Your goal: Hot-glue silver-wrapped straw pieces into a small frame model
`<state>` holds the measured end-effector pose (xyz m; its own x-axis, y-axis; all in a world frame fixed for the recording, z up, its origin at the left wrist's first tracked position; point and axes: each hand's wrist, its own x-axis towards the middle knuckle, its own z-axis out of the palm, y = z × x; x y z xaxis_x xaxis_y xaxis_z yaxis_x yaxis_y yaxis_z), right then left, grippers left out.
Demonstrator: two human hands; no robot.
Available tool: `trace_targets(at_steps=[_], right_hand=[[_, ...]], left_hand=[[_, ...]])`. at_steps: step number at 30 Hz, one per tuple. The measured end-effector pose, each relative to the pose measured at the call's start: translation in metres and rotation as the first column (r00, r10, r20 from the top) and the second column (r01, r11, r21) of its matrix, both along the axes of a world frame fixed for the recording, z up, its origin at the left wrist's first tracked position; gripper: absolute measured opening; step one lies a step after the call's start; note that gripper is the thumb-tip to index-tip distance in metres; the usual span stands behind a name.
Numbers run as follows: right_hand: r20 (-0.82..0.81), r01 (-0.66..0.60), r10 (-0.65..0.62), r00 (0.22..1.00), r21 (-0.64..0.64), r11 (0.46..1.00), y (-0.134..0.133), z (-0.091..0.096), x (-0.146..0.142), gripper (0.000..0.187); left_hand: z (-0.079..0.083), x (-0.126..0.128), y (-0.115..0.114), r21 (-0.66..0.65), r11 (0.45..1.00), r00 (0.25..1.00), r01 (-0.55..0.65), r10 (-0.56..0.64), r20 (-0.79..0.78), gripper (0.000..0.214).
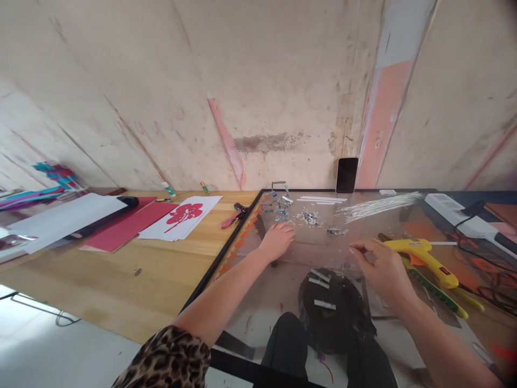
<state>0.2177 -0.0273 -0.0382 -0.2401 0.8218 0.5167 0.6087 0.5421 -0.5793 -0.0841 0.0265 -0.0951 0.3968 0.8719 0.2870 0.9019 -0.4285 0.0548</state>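
- Three loose clusters of small silvery pieces (pixel 310 216) lie right of centre in the frame, on a smooth, see-through tabletop (pixel 319 250); the middle one is just beyond the left hand (pixel 278 240).
- These bits look thin and light, probably stiff and a little slippery; a fingertip pinch at the edges should suit them better than a full grip.
- The left hand's fingers are loosely bent and point toward the clusters; whether they grasp anything I cannot tell.
- The right hand (pixel 379 265), right of centre, has thumb and forefinger brought together; anything between them is too small to make out.
- Long, shiny wires (pixel 383 206) fan out in a bundle at the right, beyond the right hand; they look springy and easily bent, best taken near the middle so the ends do not splay.
- Slim white sticks (pixel 322 199) lie straight and smooth near the tabletop's far edge.
- At the right, a chunky yellow glue gun (pixel 420 256) of hard plastic lies beside green-handled pliers (pixel 436 291); the gun's thick grip is the natural hold.
- Left of centre, pale wood grain marks the wooden table (pixel 189 258), with a flat red paper flower (pixel 186 215) on white sheets.
- The wall (pixel 283 81) across the top is scuffed, with flaking patches.
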Motion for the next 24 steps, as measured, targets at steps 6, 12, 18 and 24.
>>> trace_targets(at_steps=[6, 12, 18, 24], right_hand=[[0.027, -0.005, 0.005, 1.000, 0.014, 1.000, -0.001, 0.000, -0.004, 0.010], [0.072, -0.008, 0.004, 0.997, 0.061, 0.998, 0.000, -0.002, 0.000, 0.010], [0.117, -0.015, 0.005, 0.993, 0.087, 0.996, 0.001, -0.003, 0.000, 0.010], [0.119, -0.033, 0.024, 0.993, 0.080, 0.996, -0.001, -0.004, -0.003, 0.010]], left_hand=[[0.002, 0.014, 0.016, 0.016, 1.000, 0.999, -0.006, 0.006, -0.033, 0.037], [-0.007, 0.035, 0.024, 0.005, 1.000, 0.997, -0.008, 0.008, -0.079, 0.043], [-0.007, 0.014, -0.013, 0.014, 1.000, 0.993, -0.002, 0.004, -0.121, 0.043], [-0.008, -0.044, -0.041, 0.062, 0.998, 0.990, -0.001, 0.009, -0.141, 0.034]])
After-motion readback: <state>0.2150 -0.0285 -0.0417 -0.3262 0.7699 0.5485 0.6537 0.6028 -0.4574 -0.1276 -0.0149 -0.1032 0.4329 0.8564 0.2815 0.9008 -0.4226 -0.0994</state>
